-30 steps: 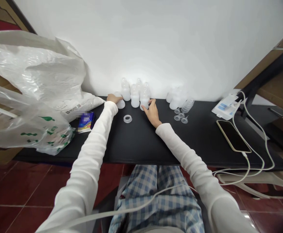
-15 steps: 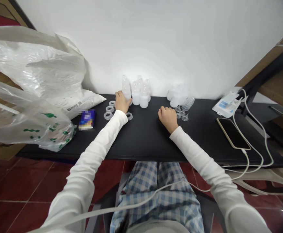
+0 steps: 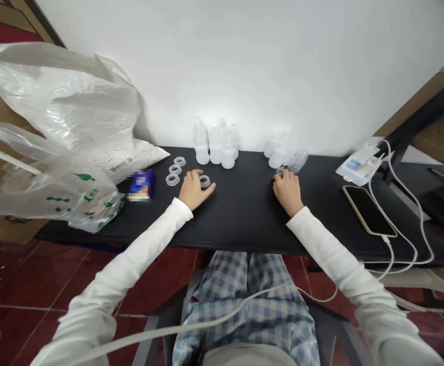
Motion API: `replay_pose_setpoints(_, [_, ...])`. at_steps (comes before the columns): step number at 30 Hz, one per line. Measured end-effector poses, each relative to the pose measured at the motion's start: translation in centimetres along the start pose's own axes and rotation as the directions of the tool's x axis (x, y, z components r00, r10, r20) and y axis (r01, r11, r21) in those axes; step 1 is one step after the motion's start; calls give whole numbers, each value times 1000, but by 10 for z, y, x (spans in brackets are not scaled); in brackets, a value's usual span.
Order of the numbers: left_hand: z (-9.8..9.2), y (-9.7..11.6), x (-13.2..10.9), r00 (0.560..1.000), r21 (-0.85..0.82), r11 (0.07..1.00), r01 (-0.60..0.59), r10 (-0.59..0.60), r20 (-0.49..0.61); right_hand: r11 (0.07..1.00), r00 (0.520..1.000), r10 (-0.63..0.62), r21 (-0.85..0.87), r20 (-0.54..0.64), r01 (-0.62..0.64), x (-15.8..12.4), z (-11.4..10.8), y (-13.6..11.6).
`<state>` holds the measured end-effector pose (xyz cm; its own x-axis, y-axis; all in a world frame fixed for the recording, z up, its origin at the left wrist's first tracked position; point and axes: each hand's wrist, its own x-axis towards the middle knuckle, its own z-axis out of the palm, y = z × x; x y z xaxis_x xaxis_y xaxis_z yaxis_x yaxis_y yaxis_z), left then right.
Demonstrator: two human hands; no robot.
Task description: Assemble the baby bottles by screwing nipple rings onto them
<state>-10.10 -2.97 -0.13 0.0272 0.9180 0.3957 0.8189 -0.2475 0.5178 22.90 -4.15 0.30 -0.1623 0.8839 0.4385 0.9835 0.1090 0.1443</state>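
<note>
My left hand (image 3: 195,190) is over the table, fingers spread and thumb stretched out, beside a translucent ring collar (image 3: 205,180). It holds nothing that I can see. Several similar rings (image 3: 172,179) lie to its left. Behind it stand several small white baby bottles (image 3: 201,154) with clear domed caps, upright against the wall. Farther right, my right hand (image 3: 287,192) reaches down over the small clear teats (image 3: 280,170), its fingers bent and close together. The fingertips and anything in them are hidden. Past that hand are a stack of clear caps (image 3: 298,161) and several white bottles (image 3: 282,150).
A blue packet (image 3: 140,185), white plastic sacks (image 3: 81,107) and a green-printed bag (image 3: 88,190) lie on the left of the black table (image 3: 241,218). On the right are a phone (image 3: 369,211) on a cable and a white power strip (image 3: 357,165).
My left hand has let go of a capped bottle, now standing with the others, and has drawn back towards me. My right hand has moved right, onto the teats.
</note>
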Motion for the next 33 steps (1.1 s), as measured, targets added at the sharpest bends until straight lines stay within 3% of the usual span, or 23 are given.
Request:
replay_pose_setpoints(3, [6,8,-18,998,-21,999,-45,46,51,1000,1000,5,-5,23,-5,6,2,4])
replay_pose_setpoints(5, [14,19,-15,997,-156,987,-42,53,64,1000,999,-2,26,32,1,11,3,7])
replay_pose_setpoints(7, [26,34,-2,992,-373,927,48,-3,122,996,1000,-24,87,20,23,13,0,8])
replay_pose_setpoints(9, [41,51,13,958,-601,761,246,-95,272,978,998,-48,201,-38,55,14,-5,7])
replay_pose_setpoints(11, [56,68,30,902,-761,493,421,-141,408,923,987,-53,371,-149,106,14,-12,0])
replay_pose_setpoints(13, [69,80,43,885,-834,299,465,-168,434,815,960,-19,551,-278,176,15,-17,-11])
replay_pose_setpoints(15, [79,87,53,887,-863,212,458,-179,426,714,938,26,664,-344,224,18,-17,-25])
replay_pose_setpoints(20, [89,89,54,926,-899,227,374,-138,350,534,931,139,818,-336,215,37,6,-50])
replay_pose_setpoints(25, [88,89,45,947,-906,275,322,-92,308,516,936,166,836,-310,185,53,24,-57])
replay_pose_setpoints(33, [90,87,43,943,-894,307,325,-33,331,537,952,166,833,-258,133,50,25,-53])
